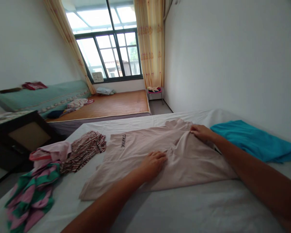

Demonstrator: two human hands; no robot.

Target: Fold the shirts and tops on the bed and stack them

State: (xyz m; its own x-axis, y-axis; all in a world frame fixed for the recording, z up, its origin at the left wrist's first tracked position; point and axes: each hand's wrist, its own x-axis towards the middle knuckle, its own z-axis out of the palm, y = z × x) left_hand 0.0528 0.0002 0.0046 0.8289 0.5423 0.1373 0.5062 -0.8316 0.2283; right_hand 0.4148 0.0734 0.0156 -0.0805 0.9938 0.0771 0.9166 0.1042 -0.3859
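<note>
A pale pink T-shirt (135, 145) with dark lettering near its left end lies spread on the white bed sheet (184, 210). My left hand (154, 165) rests flat on the middle of the shirt, its fingers stretched out toward the right. At the shirt's far right part, my right hand (202, 133) pinches a bit of the fabric. Creases run through the cloth between the two hands. Beyond my right forearm lies a blue folded cloth (254, 139).
To the left lie a striped garment (87, 150), a light pink garment (54, 151) and a green and pink garment (34, 194). A dark cabinet (26, 136) stands beyond them. Farther back are another bed (116, 103), a small pink stool (155, 92) and a window. A white wall borders the right.
</note>
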